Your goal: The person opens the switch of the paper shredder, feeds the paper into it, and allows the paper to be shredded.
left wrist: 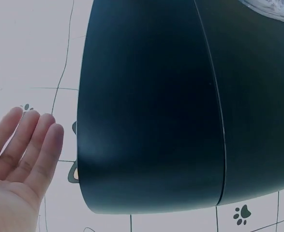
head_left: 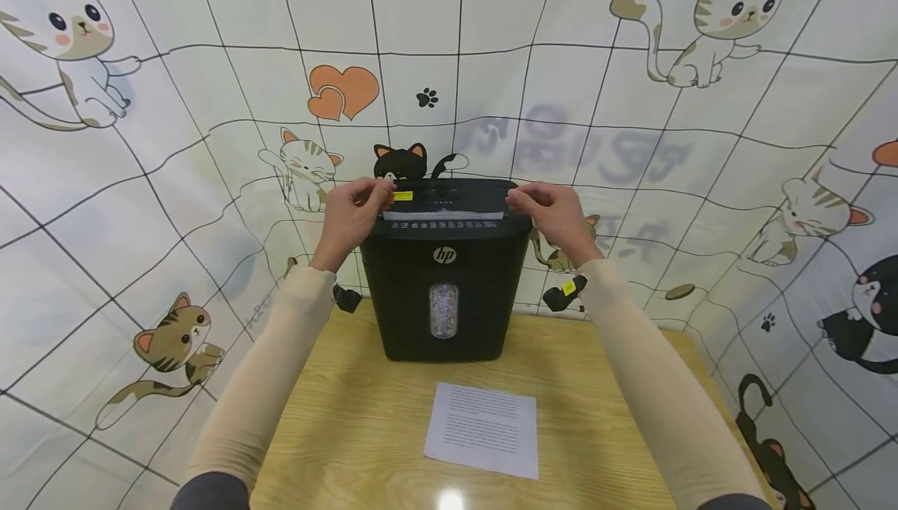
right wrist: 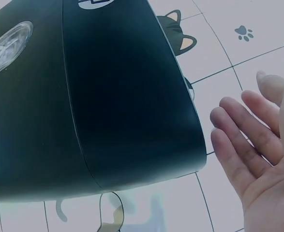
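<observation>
A black HP paper shredder (head_left: 407, 284) stands upright on the table, with paper shreds (head_left: 443, 311) showing through its front window. A narrow strip of a white paper sheet (head_left: 443, 215) sticks out of the slot on top. My left hand (head_left: 354, 210) is beside the upper left corner of the shredder and my right hand (head_left: 550, 214) beside the upper right corner, both apart from the sheet. In the wrist views the left hand's fingers (left wrist: 42, 150) and the right hand's fingers (right wrist: 248, 140) are loosely extended beside the shredder's walls, with nothing held.
A printed sheet of paper (head_left: 484, 428) lies on the wooden table (head_left: 351, 416) in front of the shredder. Behind stands a white curtain (head_left: 533, 19) with grid lines and cartoon cats. Black wrist devices (head_left: 564, 294) sit near both forearms.
</observation>
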`<state>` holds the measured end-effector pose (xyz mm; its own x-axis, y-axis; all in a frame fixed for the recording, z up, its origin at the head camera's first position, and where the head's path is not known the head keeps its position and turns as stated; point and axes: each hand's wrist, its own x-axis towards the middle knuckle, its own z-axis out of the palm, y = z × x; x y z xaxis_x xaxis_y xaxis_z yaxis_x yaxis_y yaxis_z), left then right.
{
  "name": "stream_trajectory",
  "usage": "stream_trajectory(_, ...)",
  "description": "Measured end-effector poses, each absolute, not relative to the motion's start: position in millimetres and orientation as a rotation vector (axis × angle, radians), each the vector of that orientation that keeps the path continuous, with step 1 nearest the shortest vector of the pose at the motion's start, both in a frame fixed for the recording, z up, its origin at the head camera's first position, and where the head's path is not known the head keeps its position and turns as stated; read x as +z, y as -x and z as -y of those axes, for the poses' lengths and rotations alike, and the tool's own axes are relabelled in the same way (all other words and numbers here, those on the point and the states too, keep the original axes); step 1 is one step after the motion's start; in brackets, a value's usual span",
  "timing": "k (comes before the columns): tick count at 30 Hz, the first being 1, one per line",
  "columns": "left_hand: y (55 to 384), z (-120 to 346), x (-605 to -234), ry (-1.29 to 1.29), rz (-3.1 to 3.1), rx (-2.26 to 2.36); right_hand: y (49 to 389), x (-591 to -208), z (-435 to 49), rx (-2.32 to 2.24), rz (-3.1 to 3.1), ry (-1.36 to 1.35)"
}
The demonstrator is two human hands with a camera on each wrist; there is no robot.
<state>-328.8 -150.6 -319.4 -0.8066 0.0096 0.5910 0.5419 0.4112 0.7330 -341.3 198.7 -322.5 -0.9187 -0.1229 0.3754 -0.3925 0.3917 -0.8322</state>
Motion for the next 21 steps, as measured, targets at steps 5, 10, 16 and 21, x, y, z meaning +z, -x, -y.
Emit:
stream_trajectory(5, 320, 146, -322, 0.516, 2.188, -1.351, 331, -322, -204, 1.365, 2.453, -0.472)
stream_trajectory(10, 312, 145, -330, 0.620, 2.175, -1.342, 318, -323, -208, 1.300, 2.477, -0.520)
stream_trajectory(16, 306, 144, -341, 0.682, 2.179, -1.185, 301, -332, -219, 1.209, 2.517, -0.513)
stream_trajectory(21, 300, 143, -354, 0.711, 2.148, -1.089, 291, -346, -229, 1.112, 2.469, -0.577)
